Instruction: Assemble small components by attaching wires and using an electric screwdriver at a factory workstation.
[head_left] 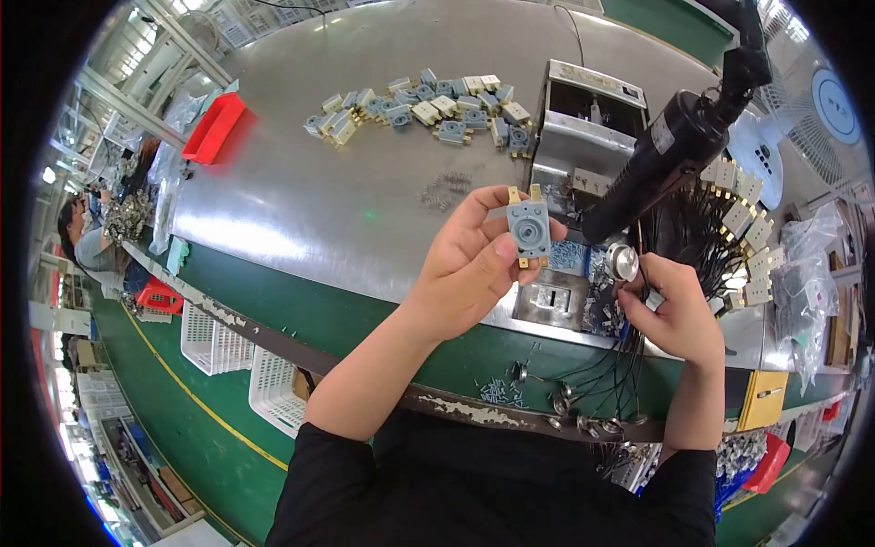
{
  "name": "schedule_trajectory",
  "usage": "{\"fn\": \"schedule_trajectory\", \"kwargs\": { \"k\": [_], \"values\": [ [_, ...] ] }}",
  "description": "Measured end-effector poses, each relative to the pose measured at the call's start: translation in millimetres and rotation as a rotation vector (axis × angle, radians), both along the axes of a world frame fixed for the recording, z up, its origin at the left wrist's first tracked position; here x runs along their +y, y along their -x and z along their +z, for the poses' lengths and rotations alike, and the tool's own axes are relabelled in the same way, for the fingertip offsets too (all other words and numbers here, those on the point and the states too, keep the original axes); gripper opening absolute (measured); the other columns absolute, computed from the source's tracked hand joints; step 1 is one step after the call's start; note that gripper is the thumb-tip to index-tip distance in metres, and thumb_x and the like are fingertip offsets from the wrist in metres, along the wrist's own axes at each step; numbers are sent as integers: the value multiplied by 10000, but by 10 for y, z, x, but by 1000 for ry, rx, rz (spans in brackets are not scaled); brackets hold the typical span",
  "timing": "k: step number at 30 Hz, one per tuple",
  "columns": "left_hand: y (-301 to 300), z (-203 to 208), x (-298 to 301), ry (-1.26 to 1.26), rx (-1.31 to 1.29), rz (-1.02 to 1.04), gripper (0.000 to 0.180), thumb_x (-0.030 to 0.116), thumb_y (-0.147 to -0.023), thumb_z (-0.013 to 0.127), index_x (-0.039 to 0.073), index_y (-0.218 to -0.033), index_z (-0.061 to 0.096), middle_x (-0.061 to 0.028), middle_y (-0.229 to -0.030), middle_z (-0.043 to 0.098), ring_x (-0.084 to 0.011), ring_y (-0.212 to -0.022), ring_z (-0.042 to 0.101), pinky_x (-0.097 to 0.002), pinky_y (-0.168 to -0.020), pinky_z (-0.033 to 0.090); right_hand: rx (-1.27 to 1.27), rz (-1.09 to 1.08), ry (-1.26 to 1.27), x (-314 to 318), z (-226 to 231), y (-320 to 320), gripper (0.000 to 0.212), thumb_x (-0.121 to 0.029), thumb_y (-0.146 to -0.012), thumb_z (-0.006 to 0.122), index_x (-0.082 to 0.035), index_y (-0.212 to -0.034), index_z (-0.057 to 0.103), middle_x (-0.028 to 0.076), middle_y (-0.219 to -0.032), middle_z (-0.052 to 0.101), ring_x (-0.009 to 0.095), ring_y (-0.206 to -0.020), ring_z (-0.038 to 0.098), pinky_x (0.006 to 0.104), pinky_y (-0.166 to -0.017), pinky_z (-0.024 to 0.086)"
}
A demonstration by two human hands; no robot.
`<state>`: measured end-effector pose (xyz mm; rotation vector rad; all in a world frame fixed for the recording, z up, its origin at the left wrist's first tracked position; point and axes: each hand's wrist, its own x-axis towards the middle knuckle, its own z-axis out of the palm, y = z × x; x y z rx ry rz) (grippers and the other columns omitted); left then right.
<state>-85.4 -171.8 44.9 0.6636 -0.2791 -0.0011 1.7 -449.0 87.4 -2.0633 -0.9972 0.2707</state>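
Note:
My left hand is closed on a small grey switch block with brass terminals, its round, ringed face turned up toward me. To the right, the fingers of my right hand are pinched on a round silver metal disc with a thin dark lead. The disc and the block are apart. Between and below the hands lies a metal fixture with a rectangular recess. Beside it is a blue compartment of small screws, partly hidden by my left fingers.
A black cylindrical power screwdriver slants over the fixture. Several grey and cream blocks and loose screws lie farther back. Dark-leaded discs hang at the front edge; finished-looking blocks with leads sit right. A red tray stands left.

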Motion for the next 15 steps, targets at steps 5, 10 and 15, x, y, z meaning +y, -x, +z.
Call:
{"fn": "schedule_trajectory", "kwargs": {
  "k": [5, 10, 15],
  "values": [
    [44, 4, -5, -231, -16, 65, 569, 51, -986, 733, 53, -1481, 454, -220, -1271, 633, -188, -1017, 665, -329, -863, 566, -38, 7, -10, -28, 19, -36, 121, -6, -854, 727, 34, -870, 614, 123, -764, 644, 229, -703, 660, 329, -671, 505],
    [-38, -187, -24, -1079, -90, 208, 423, 41, -802, 895, 41, -1185, 714, -110, -1135, 740, -191, -1039, 733, -327, -861, 591, -42, -8, -37, 17, 40, -52, 121, -11, -854, 740, 31, -876, 629, 131, -783, 647, 273, -709, 665, 340, -678, 512],
    [-124, -426, -161, -1334, -419, 422, 282, 51, -752, 909, 39, -997, 769, -108, -1108, 798, -280, -1098, 738, -371, -924, 588, -107, 50, -57, 24, 77, -29, 141, -17, -833, 777, 37, -914, 676, 136, -822, 685, 326, -767, 702, 362, -710, 533]
  ]
}}
